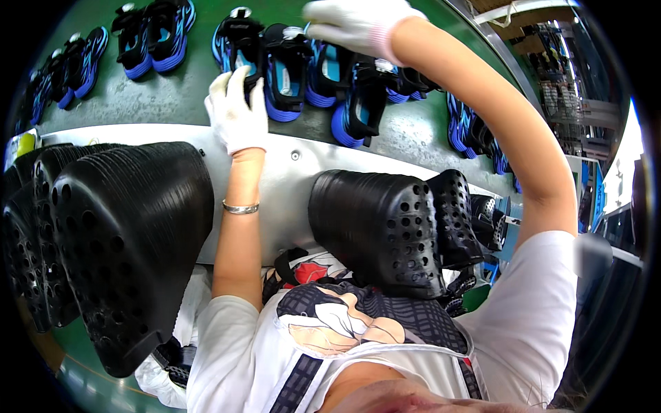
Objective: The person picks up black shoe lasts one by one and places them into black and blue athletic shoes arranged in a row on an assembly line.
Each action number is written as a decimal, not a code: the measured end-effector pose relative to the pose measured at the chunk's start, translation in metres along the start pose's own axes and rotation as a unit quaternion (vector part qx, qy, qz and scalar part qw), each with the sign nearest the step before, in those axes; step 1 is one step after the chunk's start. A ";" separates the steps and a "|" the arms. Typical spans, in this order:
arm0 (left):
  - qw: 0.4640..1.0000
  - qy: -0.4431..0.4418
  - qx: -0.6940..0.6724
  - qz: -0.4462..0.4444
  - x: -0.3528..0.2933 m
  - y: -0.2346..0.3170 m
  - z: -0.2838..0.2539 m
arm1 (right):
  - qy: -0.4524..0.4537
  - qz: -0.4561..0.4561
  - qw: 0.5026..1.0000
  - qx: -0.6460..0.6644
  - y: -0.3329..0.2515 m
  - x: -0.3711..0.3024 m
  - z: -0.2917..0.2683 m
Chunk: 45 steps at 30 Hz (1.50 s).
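Observation:
My left hand (237,113), in a white glove, has its fingers and thumb around the heel of a black and blue sports shoe (237,51) on the green surface. My right hand (358,26), gloved too, is stretched across the far side above the row of shoes. Its fingers are smeared by motion, so their grip is unclear. Just below it are a black shoe with a bright blue insole (329,72) and another shoe (358,107) lying at a slant. One more shoe (284,76) stands right beside the one at my left hand.
A metal ledge (286,179) borders the green surface (169,100). On it, stacks of perforated black plastic inserts stand at left (131,227) and right (375,227). More shoes lie at far left (155,38) and right (471,124). Shelving (558,89) rises beyond.

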State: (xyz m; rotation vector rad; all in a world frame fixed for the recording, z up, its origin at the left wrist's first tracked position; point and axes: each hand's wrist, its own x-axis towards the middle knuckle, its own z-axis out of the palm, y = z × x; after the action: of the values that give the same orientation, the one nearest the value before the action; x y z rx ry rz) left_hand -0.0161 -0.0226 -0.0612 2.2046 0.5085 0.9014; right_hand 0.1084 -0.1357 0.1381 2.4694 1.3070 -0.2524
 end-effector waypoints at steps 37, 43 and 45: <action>0.909 -0.354 0.119 0.187 0.011 0.072 0.012 | -0.072 0.316 0.899 0.293 0.048 -0.101 0.167; 0.856 -0.468 0.112 0.188 -0.016 0.118 0.060 | -0.096 0.402 0.891 0.187 0.081 -0.152 0.187; 0.834 -0.488 0.151 0.207 -0.014 0.132 0.072 | -0.109 0.425 0.883 0.165 0.086 -0.163 0.194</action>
State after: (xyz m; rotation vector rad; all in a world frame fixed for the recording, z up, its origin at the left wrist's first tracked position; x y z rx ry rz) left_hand 0.0389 -0.1540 -0.0095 2.7379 -0.3626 -0.2338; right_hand 0.0881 -0.3781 0.0267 2.9087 0.0116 -0.5275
